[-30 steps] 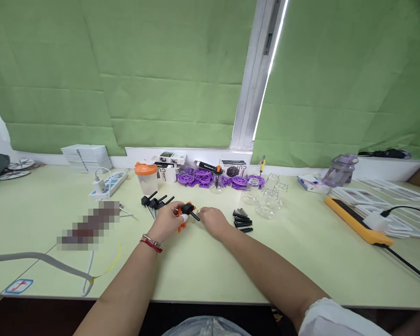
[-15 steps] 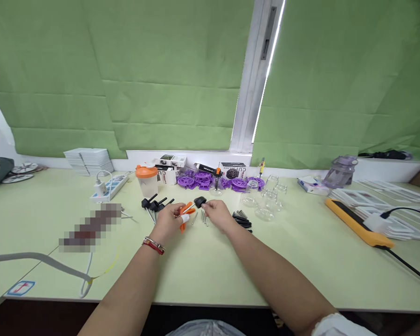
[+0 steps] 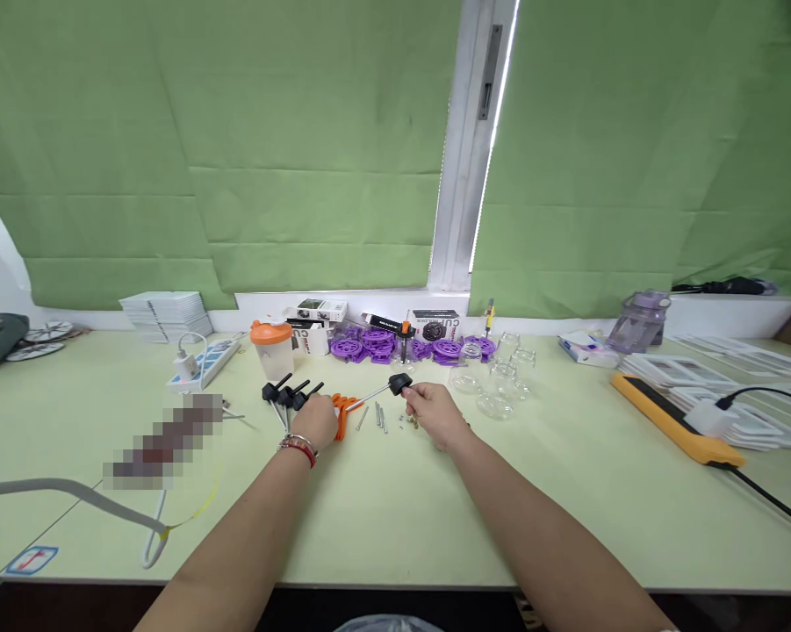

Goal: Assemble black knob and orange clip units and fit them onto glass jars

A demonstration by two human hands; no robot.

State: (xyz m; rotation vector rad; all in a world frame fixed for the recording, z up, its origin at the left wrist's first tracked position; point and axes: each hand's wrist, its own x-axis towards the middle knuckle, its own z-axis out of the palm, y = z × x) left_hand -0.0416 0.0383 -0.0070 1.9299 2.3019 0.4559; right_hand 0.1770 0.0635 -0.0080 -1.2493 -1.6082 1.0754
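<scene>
My right hand (image 3: 435, 412) pinches a black knob-like head (image 3: 400, 384), from which a thin metal rod (image 3: 369, 398) sticks out to the left. Several orange plastic pieces (image 3: 342, 412) lie under the rod's far end, beside my left hand (image 3: 317, 423). That hand is low on the table, its back turned up and its fingers hidden, so any hold cannot be seen. Just beyond it is a group of black-headed parts (image 3: 273, 392) with metal rods. Loose metal pins (image 3: 381, 418) lie between my hands, and small metal bits (image 3: 403, 421) sit near my right fingers.
Purple plastic wheels (image 3: 375, 342) lie along the back before printed boxes (image 3: 435, 325). An orange-lidded cup (image 3: 273, 351) stands back left. Clear plastic cups (image 3: 500, 377) are right of centre. A yellow-and-black power strip (image 3: 672, 421) lies at right; a white hanger (image 3: 92, 496) at left.
My right hand has drawn the black head and rod to the right. My left hand has come off the rod and shifted left and lower, toward the black-headed parts.
</scene>
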